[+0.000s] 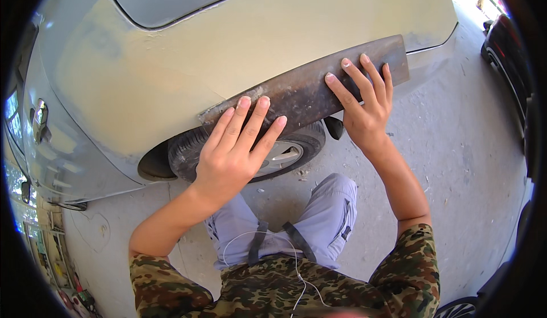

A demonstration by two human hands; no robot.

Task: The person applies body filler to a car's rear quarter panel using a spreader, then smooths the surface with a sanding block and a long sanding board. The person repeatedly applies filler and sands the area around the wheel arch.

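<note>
A long, dark brown flat strip (303,93), stained and scuffed, lies slantwise along the car's body panel (228,50), just above the wheel arch. The panel carries a broad pale-yellow coat of what looks like filler. My left hand (231,147) is on the strip's left end, its fingers stretched over the face. On the right part my right hand (367,110) does the same, fingers spread and tips dotted with white residue. Both thumbs are hidden, apparently behind the strip. The strip's far edge seems to touch the panel.
Below the strip is the car's wheel (279,158) with its tyre, close to my knees. Bits of debris lie on the grey concrete floor (444,164). Another dark vehicle (507,67) stands at the right. A door handle (40,121) juts out at the left.
</note>
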